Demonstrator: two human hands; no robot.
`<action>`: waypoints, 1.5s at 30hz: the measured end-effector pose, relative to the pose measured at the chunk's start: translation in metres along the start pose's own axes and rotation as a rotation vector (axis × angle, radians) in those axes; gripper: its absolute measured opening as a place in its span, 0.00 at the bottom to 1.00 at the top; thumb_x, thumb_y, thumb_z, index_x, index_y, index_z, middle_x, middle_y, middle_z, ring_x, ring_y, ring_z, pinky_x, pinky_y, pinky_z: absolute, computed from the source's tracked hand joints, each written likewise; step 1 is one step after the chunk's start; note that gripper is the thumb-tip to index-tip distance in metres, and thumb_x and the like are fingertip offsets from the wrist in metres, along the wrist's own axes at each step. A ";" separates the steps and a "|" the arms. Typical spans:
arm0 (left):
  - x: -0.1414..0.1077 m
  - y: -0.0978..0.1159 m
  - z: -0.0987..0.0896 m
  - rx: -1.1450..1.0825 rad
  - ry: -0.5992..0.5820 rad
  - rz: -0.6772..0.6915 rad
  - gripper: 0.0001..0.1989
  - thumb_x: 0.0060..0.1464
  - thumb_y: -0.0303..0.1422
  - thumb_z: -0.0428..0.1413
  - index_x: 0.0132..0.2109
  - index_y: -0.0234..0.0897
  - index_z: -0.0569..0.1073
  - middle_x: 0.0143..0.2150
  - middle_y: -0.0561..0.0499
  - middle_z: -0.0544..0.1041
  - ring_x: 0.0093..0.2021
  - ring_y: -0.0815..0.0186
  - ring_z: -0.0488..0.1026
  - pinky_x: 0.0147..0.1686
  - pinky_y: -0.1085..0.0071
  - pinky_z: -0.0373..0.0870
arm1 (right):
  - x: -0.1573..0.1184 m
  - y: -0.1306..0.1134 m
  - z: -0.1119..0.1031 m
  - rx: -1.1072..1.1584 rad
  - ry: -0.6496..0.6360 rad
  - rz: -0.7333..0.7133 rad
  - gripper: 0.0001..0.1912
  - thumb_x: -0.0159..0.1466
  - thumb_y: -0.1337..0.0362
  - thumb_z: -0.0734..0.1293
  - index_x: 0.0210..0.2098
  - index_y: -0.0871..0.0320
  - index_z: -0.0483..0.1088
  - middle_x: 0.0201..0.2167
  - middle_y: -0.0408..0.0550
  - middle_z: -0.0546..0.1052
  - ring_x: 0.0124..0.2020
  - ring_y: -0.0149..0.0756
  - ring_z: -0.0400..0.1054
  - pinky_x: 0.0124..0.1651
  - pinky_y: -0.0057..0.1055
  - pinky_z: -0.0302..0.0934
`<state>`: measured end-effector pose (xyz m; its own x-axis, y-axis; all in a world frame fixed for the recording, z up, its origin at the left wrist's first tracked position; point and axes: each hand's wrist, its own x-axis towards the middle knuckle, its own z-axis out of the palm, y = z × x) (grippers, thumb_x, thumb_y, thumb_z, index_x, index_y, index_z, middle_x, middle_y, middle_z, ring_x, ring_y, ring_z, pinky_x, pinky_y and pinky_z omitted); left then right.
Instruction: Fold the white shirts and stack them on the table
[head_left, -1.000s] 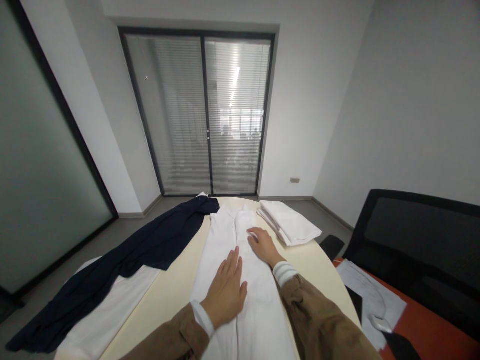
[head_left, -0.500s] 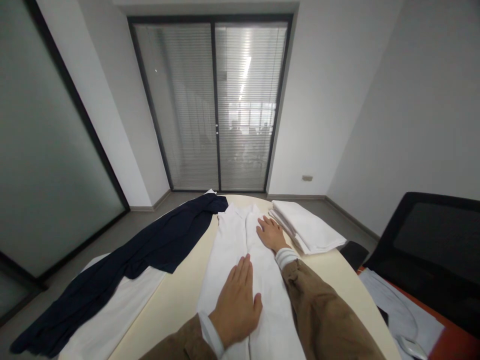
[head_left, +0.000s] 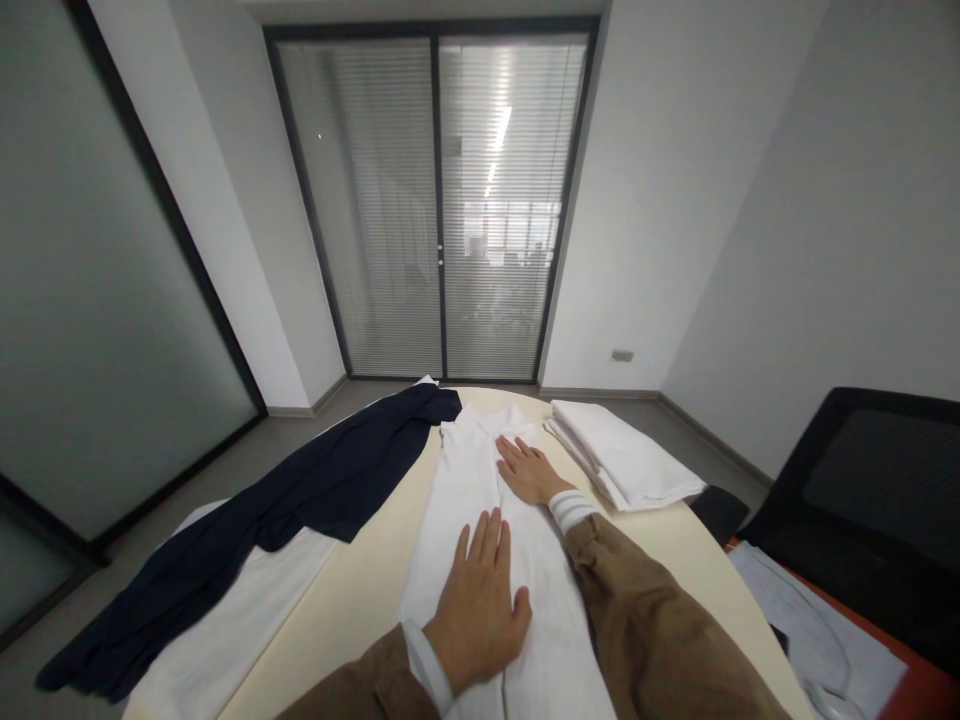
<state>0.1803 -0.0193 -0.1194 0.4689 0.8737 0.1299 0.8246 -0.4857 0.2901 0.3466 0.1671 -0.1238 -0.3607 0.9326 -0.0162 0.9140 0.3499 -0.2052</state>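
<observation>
A long white cloth (head_left: 457, 480) lies lengthwise down the middle of the round cream table (head_left: 375, 580), with a seam or gap running along its centre. My left hand (head_left: 480, 605) rests palm down on its near part, fingers extended and thumb out to the right. Farther away, my right hand (head_left: 527, 470) lies flat on the cloth's upper right part, its fingers spread and pointing left. Neither hand holds anything. The cloth under both palms is hidden.
Dark blue fabric (head_left: 300, 490) lies over white fabric (head_left: 240, 620) at the left. Folded white cloth (head_left: 630, 460) sits at the table's right edge. Beyond are a black mesh chair (head_left: 885, 490) and papers (head_left: 825, 620) on an orange-red surface.
My right hand has slid left across the cloth, toward the centre seam. My left hand stays on the near part, its fingers slightly more apart. The view has shifted a little.
</observation>
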 end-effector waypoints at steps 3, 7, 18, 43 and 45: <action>0.001 -0.001 0.002 -0.009 -0.004 -0.007 0.37 0.61 0.40 0.45 0.72 0.25 0.47 0.74 0.40 0.36 0.73 0.52 0.32 0.70 0.53 0.38 | 0.012 -0.001 -0.002 -0.002 -0.029 0.055 0.33 0.71 0.50 0.45 0.72 0.53 0.42 0.73 0.43 0.43 0.73 0.47 0.35 0.69 0.50 0.37; 0.002 -0.003 0.005 -0.034 0.009 -0.008 0.38 0.61 0.40 0.46 0.72 0.26 0.47 0.74 0.39 0.36 0.73 0.52 0.31 0.70 0.52 0.38 | 0.027 -0.002 -0.001 0.007 -0.004 0.123 0.33 0.71 0.50 0.46 0.72 0.53 0.43 0.73 0.43 0.43 0.73 0.47 0.34 0.69 0.50 0.37; 0.000 -0.004 -0.002 -0.089 0.017 -0.018 0.37 0.59 0.38 0.46 0.71 0.26 0.49 0.74 0.39 0.39 0.73 0.53 0.33 0.70 0.52 0.38 | 0.026 0.000 0.003 0.179 0.217 -0.020 0.29 0.72 0.53 0.45 0.69 0.51 0.53 0.71 0.46 0.53 0.71 0.45 0.43 0.68 0.54 0.41; 0.003 -0.010 0.009 -0.064 0.067 -0.086 0.39 0.58 0.42 0.48 0.71 0.26 0.49 0.74 0.38 0.38 0.73 0.47 0.33 0.69 0.48 0.41 | 0.068 -0.050 0.007 -0.012 0.078 -0.062 0.32 0.70 0.44 0.49 0.69 0.46 0.53 0.73 0.44 0.44 0.73 0.52 0.30 0.69 0.55 0.27; 0.004 -0.011 0.008 -0.060 0.058 -0.084 0.39 0.59 0.43 0.48 0.71 0.26 0.49 0.74 0.39 0.39 0.73 0.49 0.34 0.70 0.50 0.40 | 0.062 -0.046 0.005 -0.003 0.097 -0.059 0.32 0.71 0.45 0.46 0.70 0.47 0.50 0.73 0.45 0.44 0.73 0.51 0.30 0.70 0.54 0.28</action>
<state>0.1759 -0.0110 -0.1293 0.3786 0.9122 0.1565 0.8390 -0.4096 0.3582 0.2810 0.2088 -0.1201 -0.3940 0.9146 0.0911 0.8923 0.4043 -0.2005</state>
